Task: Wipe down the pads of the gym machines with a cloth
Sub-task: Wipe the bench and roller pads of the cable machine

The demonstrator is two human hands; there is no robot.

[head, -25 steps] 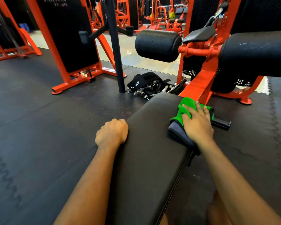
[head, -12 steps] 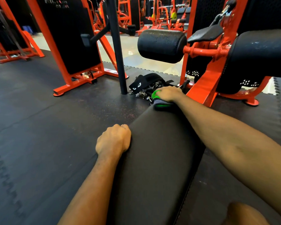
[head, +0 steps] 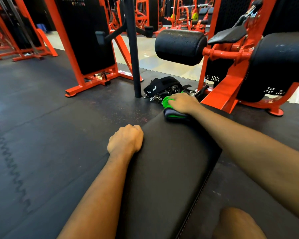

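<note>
A long black bench pad [head: 171,161] runs away from me down the middle of the view. At its far end lies a folded green and grey cloth [head: 168,102]. My right hand [head: 184,103] lies on top of the cloth, fingers bent over it, and presses it onto the pad. My left hand [head: 125,140] is curled into a fist and rests on the pad's left edge, holding nothing. Beyond the bench are two black roller pads, one in the middle [head: 179,46] and a larger one at the right [head: 280,66].
An orange machine frame [head: 226,90] carries the rollers just past the bench end. A black upright pole [head: 134,49] stands left of it. A pile of black straps and metal clips [head: 160,87] lies on the rubber floor. My knee [head: 236,223] shows at the bottom right.
My right hand slid the cloth from the pad's right side near me to the far end, and it has stayed there for the last half second. My left fist has not moved.
</note>
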